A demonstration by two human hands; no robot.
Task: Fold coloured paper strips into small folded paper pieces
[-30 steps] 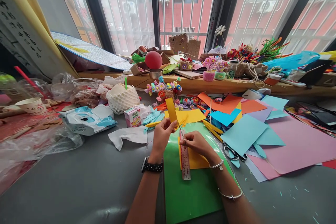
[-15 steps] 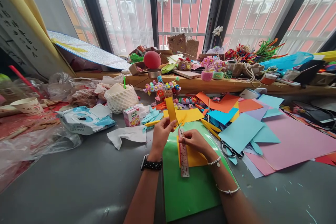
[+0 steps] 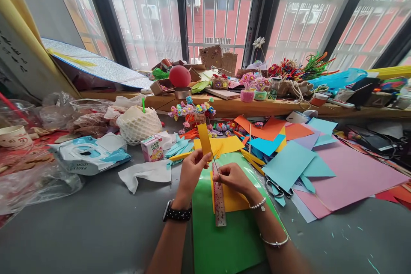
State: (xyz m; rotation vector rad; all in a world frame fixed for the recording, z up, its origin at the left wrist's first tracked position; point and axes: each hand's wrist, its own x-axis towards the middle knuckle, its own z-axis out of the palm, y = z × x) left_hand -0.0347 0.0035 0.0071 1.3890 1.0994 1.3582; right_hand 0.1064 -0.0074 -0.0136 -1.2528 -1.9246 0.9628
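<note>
My left hand (image 3: 194, 168) pinches the lower end of a yellow paper strip (image 3: 204, 138), which stands upright above the work area. Close beside it, my right hand (image 3: 234, 177) is closed around a thin, dark, pointed tool (image 3: 215, 163); its tip is at the lower right edge of the strip, and I cannot tell its exact kind. Beneath the hands lies a patterned clear ruler (image 3: 220, 207) on a yellow sheet (image 3: 235, 200), both resting on a green board (image 3: 229, 239). The right fingers partly hide the ruler's upper part.
Scissors (image 3: 278, 189) lie right of the board, by blue sheets (image 3: 289, 171) and a large pink sheet (image 3: 359, 175). Leftward are a white tissue (image 3: 147, 174), a wet-wipe pack (image 3: 93, 154), a small pink box (image 3: 152, 149) and a netted white fruit (image 3: 139, 126). A cluttered wooden ledge (image 3: 224, 103) runs behind.
The view has shifted slightly, so the whole scene sits a little further left. Both hands keep their holds on the yellow strip and the thin tool, with little movement between them.
</note>
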